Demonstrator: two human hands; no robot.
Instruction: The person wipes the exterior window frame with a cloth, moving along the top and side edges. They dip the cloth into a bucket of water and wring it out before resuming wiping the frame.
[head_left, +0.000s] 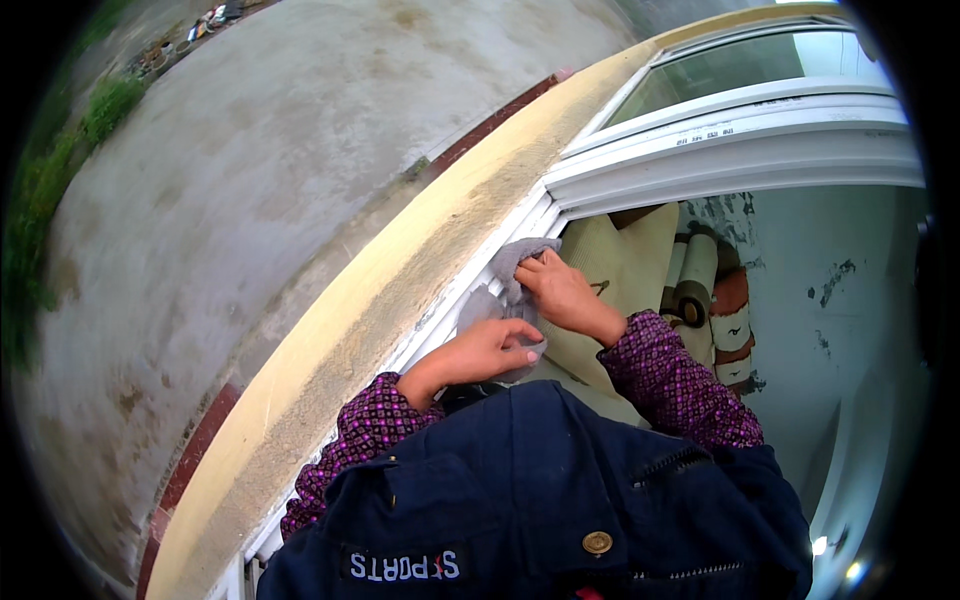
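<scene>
A grey cloth is bunched on the white window frame. My right hand is closed on its upper part, the fingers curled over the fabric against the frame. Lower down, a paler, thin-looking stretch of cloth hangs between my hands. My left hand has this lower part at its bent fingers and thumb. Some of the cloth is hidden behind that hand.
Outside the frame runs a yellow wall ledge, with a grey paved yard below. A white-framed window pane stands at the upper right. Inside, rolled material leans near a wall with peeling paint.
</scene>
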